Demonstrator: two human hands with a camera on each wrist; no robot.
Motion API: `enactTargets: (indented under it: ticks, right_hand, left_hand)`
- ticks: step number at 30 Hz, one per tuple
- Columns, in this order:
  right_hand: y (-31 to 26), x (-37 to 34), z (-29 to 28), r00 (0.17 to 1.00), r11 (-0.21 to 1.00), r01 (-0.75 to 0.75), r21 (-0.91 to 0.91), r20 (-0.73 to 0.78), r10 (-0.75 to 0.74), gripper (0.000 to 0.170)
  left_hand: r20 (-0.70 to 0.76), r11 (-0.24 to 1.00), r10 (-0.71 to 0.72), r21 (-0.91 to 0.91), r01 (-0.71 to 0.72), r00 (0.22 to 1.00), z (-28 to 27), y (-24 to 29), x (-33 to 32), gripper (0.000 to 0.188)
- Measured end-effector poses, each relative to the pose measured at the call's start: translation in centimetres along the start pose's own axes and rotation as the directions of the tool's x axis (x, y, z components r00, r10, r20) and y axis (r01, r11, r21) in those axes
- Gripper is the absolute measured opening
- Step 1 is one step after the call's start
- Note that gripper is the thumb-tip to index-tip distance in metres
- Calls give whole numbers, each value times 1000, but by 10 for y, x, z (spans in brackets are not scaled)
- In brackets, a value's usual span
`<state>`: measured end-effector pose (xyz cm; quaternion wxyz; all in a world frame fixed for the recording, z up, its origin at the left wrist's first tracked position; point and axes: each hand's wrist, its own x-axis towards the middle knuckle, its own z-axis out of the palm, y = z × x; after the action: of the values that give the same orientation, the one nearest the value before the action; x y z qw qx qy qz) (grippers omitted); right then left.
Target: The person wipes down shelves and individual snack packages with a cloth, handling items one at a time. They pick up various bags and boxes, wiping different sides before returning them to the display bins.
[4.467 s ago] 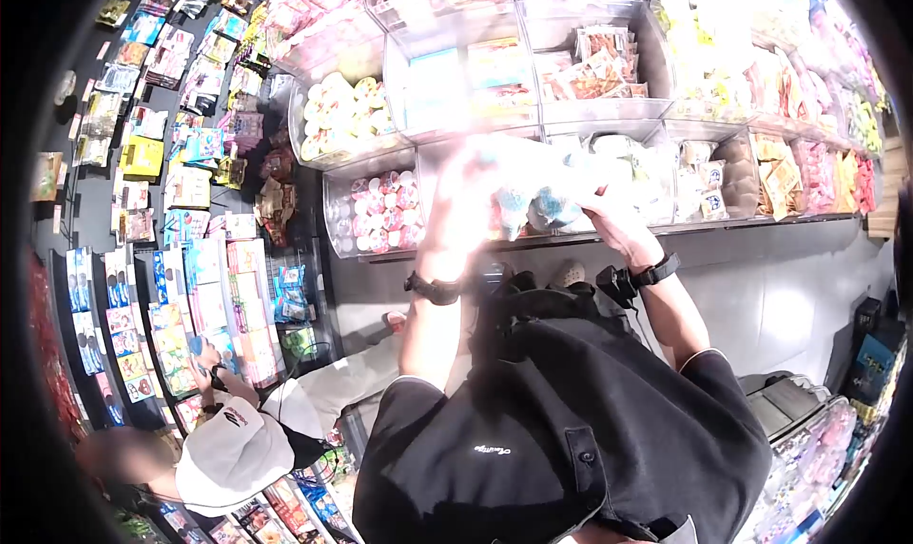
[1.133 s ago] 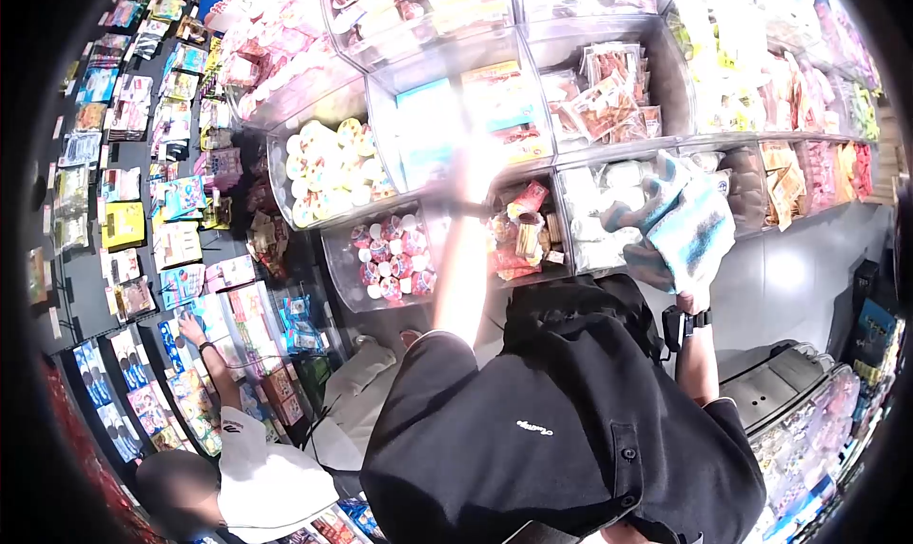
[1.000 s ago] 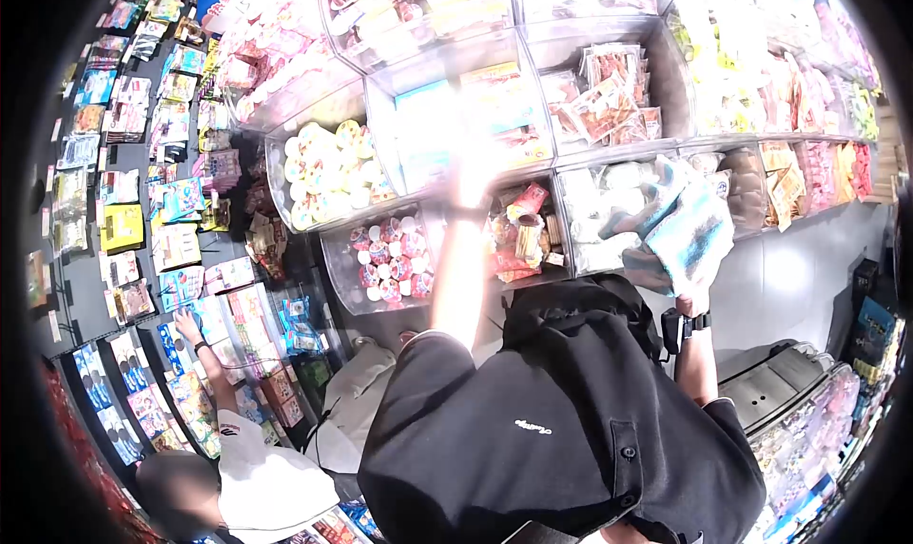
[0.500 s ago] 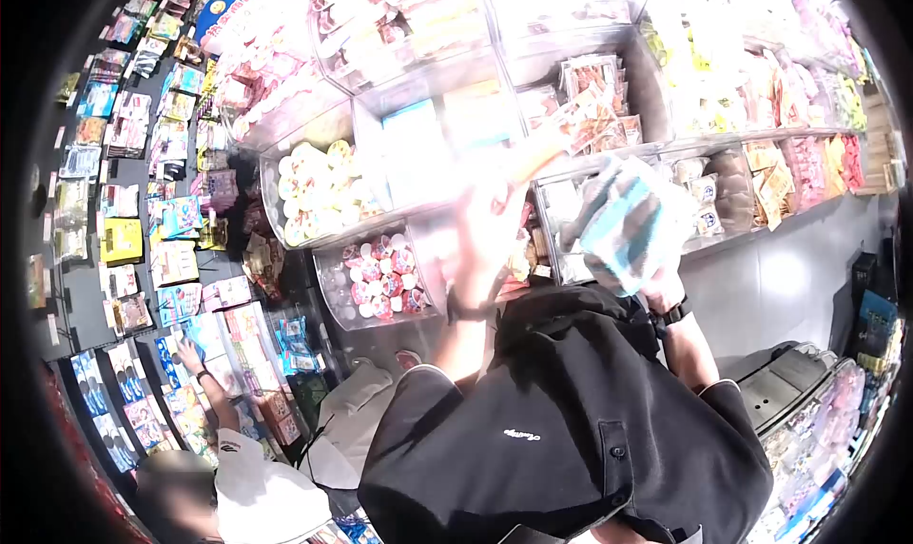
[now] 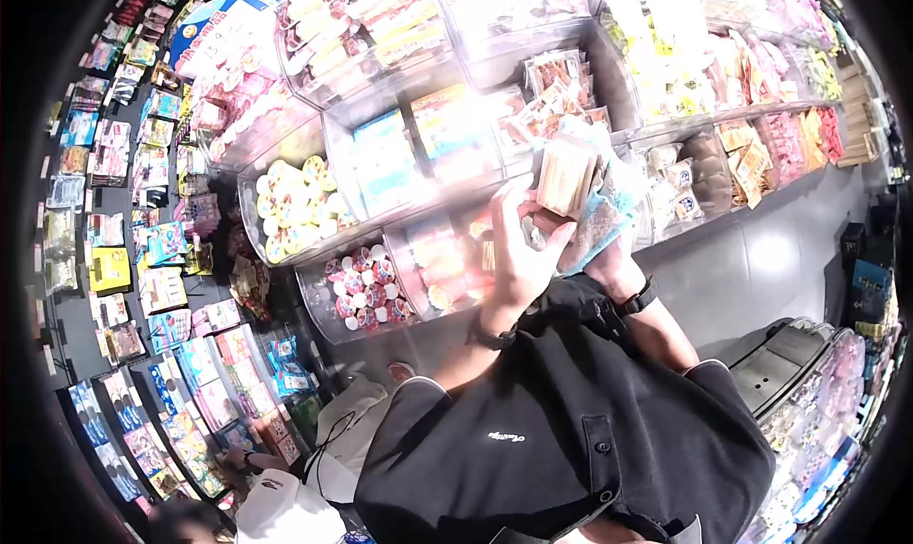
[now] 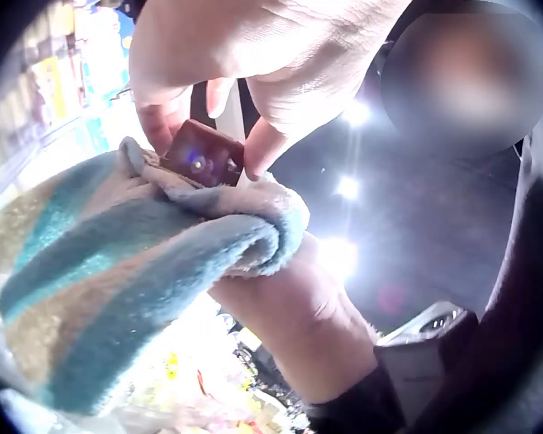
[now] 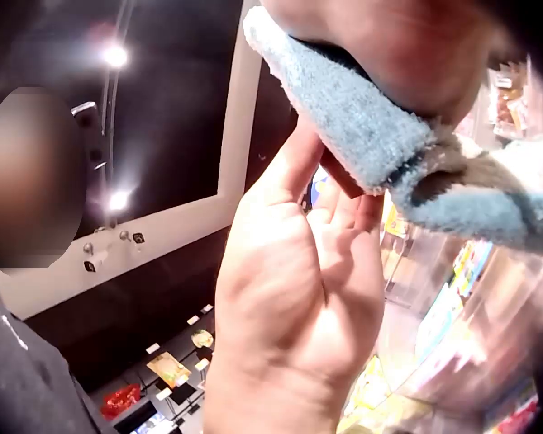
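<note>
My left hand pinches a brown, ribbed block between thumb and fingers above the bins. In the left wrist view the left hand grips the dark red-brown end of the block, which touches the cloth. A blue, white and beige fluffy cloth is gripped by my right hand, right beside the block. The right wrist view shows the right hand above the cloth, with the left hand below, palm in sight. The cloth hides the right fingertips.
Clear divided bins of packaged snacks stand beyond the hands. Hanging packets line the rack at the left. Another person in a white cap is at the lower left. A grey case lies at the right.
My left hand has drawn back from the bins to the cloth, with the block in its fingers. The right hand and cloth have moved left. The other person has shifted lower.
</note>
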<state>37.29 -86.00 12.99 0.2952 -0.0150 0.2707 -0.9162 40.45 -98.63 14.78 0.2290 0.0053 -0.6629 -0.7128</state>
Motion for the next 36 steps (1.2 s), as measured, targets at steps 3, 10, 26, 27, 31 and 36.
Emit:
enactTargets:
  ticks: [3,10,26,27,31,36]
  right_hand:
    - [4,-4,-6,999,991,-33,-132,-22,31,65]
    - [-3,-13,29,998,999,30,33,-59,-28,57]
    - [-9,-2,7,807,840,410,-354,-289,-515,18]
    - [-3,-4,-2,804,817,415,-400,-260,-535,19]
    - [12,-17,3,837,811,394,-433,-197,-511,24]
    - [20,-20,-5,921,925,311,-220,-170,-350,50]
  left_hand:
    - [23,997,-31,-63,32,999,-1,0,7,71]
    - [177,978,141,127,-165,974,-2,13,17,64]
    - [244,841,211,448,-303,946,-5,43,5,41]
    - [249,803,230,498,-328,941,-5,38,3,46]
    - [341,676,253,607,-417,906,-2,50,6,50]
    - [416,857,236,337,-390,878,-1,55,15,55]
